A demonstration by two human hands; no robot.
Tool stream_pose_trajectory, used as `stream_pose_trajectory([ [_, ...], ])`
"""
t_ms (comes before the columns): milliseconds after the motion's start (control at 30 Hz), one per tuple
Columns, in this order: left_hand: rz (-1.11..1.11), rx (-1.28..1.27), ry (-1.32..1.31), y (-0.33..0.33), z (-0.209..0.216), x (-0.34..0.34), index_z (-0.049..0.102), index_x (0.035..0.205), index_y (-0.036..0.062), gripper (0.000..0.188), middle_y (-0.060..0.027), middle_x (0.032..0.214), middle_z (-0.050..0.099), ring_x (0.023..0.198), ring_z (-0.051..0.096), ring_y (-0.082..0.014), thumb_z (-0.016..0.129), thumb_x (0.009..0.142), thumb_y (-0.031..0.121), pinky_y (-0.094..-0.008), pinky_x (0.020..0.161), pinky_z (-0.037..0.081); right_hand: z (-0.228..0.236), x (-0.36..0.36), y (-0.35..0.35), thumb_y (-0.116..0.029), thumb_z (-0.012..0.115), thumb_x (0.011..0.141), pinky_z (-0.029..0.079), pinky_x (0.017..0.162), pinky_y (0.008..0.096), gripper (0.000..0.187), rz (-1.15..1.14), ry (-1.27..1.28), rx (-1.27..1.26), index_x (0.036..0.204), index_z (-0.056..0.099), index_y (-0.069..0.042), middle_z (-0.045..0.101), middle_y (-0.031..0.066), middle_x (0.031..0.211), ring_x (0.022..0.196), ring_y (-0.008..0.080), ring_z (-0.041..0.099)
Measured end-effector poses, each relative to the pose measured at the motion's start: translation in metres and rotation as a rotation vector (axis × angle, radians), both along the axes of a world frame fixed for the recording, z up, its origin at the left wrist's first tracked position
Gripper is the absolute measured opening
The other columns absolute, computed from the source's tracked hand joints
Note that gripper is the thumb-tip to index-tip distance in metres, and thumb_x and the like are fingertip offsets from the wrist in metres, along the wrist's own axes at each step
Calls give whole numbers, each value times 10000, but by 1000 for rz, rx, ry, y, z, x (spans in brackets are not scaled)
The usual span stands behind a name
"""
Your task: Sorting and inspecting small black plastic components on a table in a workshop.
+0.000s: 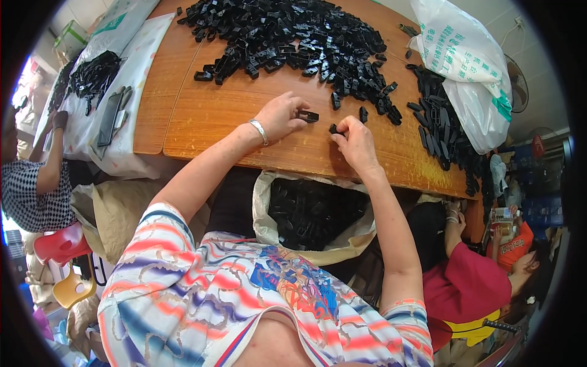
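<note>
My left hand [282, 116], with a bracelet at its wrist, pinches a small black plastic part [309, 116] between thumb and fingers, just above the wooden table. To its right, my right hand [357, 145] is closed on another small black piece [334, 129], mostly hidden by the fingers. A short gap separates the two pieces. Beyond my hands spreads a large heap of loose black plastic parts [275, 43]. One single black part [363, 114] lies by my right fingertips, and another [335, 101] lies a little farther off.
An open white sack [262, 208] filled with black parts stands between me and the table [214, 122]. Long black pieces [435, 116] lie along the right side beside a white plastic bag [483, 110]. People sit at left and right. A dark phone-like object [109, 119] lies at left.
</note>
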State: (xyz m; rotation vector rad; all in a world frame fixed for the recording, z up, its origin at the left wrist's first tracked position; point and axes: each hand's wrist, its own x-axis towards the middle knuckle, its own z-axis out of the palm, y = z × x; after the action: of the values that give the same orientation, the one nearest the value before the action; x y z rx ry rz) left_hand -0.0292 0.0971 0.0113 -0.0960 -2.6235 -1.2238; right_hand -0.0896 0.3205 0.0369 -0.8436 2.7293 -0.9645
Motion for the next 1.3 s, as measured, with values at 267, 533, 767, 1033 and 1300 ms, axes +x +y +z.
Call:
stream_pose_trajectory([
  [267, 6, -140, 82, -2, -14, 0, 648, 981, 16, 276, -120, 965, 576, 862, 610, -275, 758, 735, 77, -356, 777, 517, 1, 2, -49, -44, 711, 772, 520, 733, 436, 219, 213, 339, -101, 984, 657, -59, 624, 121, 972, 857, 360, 637],
  [533, -15, -65, 41, -6, -15, -3, 679, 946, 34, 245, -104, 955, 585, 849, 612, -269, 773, 730, 102, -350, 767, 512, -7, -2, -55, -57, 650, 821, 523, 719, 430, 197, 308, 368, 95, 1018, 668, -60, 609, 113, 977, 835, 355, 634],
  [767, 1, -111, 62, -8, -12, -1, 681, 950, 30, 254, -120, 961, 591, 843, 621, -264, 771, 731, 121, -350, 775, 518, -17, 19, -52, -62, 610, 855, 525, 724, 428, 339, 269, 466, 41, 1193, 633, -73, 595, 137, 1007, 858, 354, 624],
  [1033, 251, -421, 224, -75, 0, 12, 658, 1064, 92, 282, -129, 1026, 601, 988, 584, -305, 607, 803, -1, -369, 844, 524, 19, 87, 26, -180, 740, 781, 526, 720, 417, 247, 420, -47, 150, 1009, 699, -93, 633, 128, 894, 824, 343, 643],
  [1300, 222, -694, 161, -109, 6, -15, 609, 953, 38, 163, -167, 1054, 529, 973, 575, -314, 654, 802, 74, -383, 834, 526, -2, -9, 5, -133, 692, 817, 515, 733, 421, 144, 115, 287, -45, 941, 704, -61, 648, 164, 892, 856, 361, 638],
])
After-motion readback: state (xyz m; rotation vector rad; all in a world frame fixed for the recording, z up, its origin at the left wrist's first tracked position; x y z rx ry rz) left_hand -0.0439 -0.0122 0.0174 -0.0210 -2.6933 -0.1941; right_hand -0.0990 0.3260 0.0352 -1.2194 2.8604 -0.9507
